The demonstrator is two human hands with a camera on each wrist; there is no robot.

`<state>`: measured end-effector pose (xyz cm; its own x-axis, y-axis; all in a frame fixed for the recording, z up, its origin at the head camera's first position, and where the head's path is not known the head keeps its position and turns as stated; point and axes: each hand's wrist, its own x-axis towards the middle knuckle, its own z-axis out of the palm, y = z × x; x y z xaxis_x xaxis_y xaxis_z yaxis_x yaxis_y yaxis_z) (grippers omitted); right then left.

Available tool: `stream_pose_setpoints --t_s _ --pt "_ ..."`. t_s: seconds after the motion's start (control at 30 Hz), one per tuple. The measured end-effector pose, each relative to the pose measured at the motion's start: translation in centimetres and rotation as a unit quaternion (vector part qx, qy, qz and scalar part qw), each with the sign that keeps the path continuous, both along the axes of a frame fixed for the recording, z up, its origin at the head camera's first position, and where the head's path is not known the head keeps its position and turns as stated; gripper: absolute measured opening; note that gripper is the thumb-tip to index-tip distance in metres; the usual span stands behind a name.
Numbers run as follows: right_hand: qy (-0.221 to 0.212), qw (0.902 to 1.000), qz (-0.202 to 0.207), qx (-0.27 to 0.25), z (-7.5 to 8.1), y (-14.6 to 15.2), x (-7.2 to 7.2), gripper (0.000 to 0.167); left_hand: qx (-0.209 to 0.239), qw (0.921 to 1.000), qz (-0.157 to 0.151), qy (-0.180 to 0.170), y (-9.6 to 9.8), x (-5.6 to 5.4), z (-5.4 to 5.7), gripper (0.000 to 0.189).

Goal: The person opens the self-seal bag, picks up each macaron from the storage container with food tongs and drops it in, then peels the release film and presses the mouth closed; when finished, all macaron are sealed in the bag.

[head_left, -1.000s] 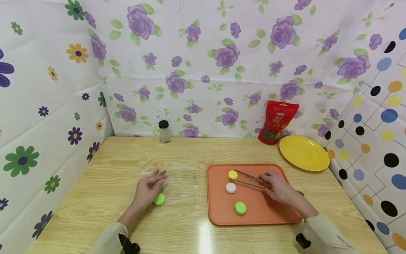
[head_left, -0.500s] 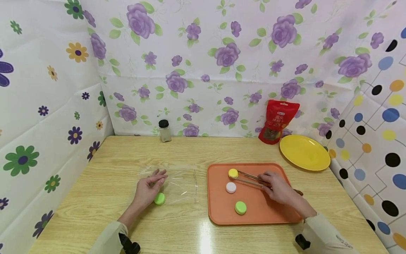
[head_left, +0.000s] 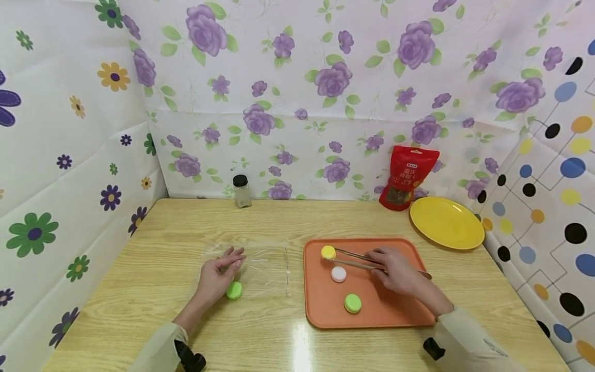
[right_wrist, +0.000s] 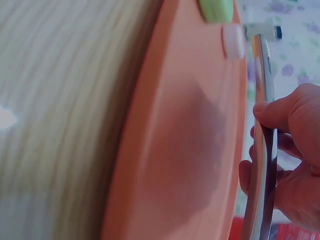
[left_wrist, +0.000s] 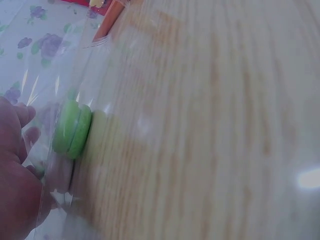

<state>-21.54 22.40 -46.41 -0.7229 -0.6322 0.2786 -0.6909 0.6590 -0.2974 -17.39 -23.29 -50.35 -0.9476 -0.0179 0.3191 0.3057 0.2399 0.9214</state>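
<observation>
Right grip [head_left: 395, 271] holds tongs [right_wrist: 265, 150] — yellow macaron [head_left: 328, 252] seemingly clamped.

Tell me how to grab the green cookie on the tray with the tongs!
Probably pinch opposite edges of the green cookie, coming from the right: it's round, lying flat, with bare tray on that side, and the right hand holds the tongs.
</observation>
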Motion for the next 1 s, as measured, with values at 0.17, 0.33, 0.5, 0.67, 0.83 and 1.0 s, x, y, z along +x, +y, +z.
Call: stream_pose_setpoints --t_s 0.17,0.33,0.5,0.67,0.83,1.0 --pt "0.001 0.9991 0.040 0.011 0.4 -2.7 -0.1 0.033 -0.002 1.0000 0.001 0.000 0.0 0.0 0.1 0.016" --pt "-0.013 0.9961 0.086 0.013 0.8 -6.2 -0.1 0.031 -0.006 0.9999 0.002 0.010 0.0 -0.1 0.0 0.015" --pt "-0.031 0.9929 0.112 0.028 1.0 -9.9 -0.1 0.030 -0.003 0.9999 0.004 0.011 0.1 -0.1 0.2 0.015" --pt "-0.022 0.9915 0.122 0.039 0.8 -12.8 -0.5 0.030 0.001 1.0000 0.002 0.006 0.2 -0.1 0.4 0.015" --pt "-0.015 0.9887 0.145 0.037 0.6 -15.2 -0.9 0.028 0.002 1.0000 0.000 -0.004 0.0 -0.1 0.6 0.015" --pt "-0.021 0.9858 0.160 0.045 0.6 -17.1 -0.9 0.028 -0.003 0.9998 0.005 -0.017 -0.1 0.0 0.5 0.016"
